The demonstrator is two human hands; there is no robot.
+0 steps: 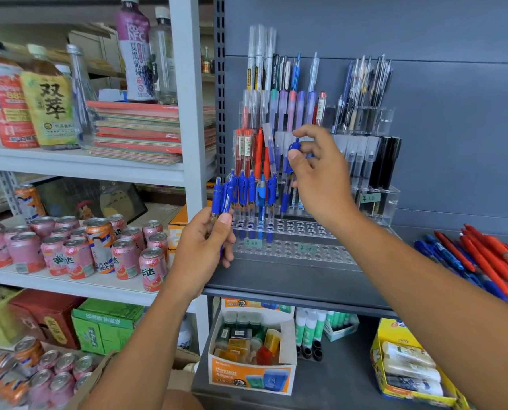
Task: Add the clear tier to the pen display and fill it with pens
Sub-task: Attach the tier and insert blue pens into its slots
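Note:
A tiered clear acrylic pen display (379, 190) stands on the dark shelf against the grey back panel. Its two lowest clear tiers (306, 250) have rows of round holes. Several blue pens (252, 190) stand in the holes at the left end of the upper of these two. My left hand (205, 241) grips a small bunch of blue pens (221, 196) just left of the display. My right hand (320, 176) pinches the top of one blue pen (288, 173), held upright over the holed tier to the right of the standing pens.
A loose pile of red and blue pens (483, 258) lies on the dark shelf (276, 279) at the right. Pink drink cans (78, 247) fill the white shelf to the left. Boxes of erasers and glue sticks (252, 350) sit on the shelf below.

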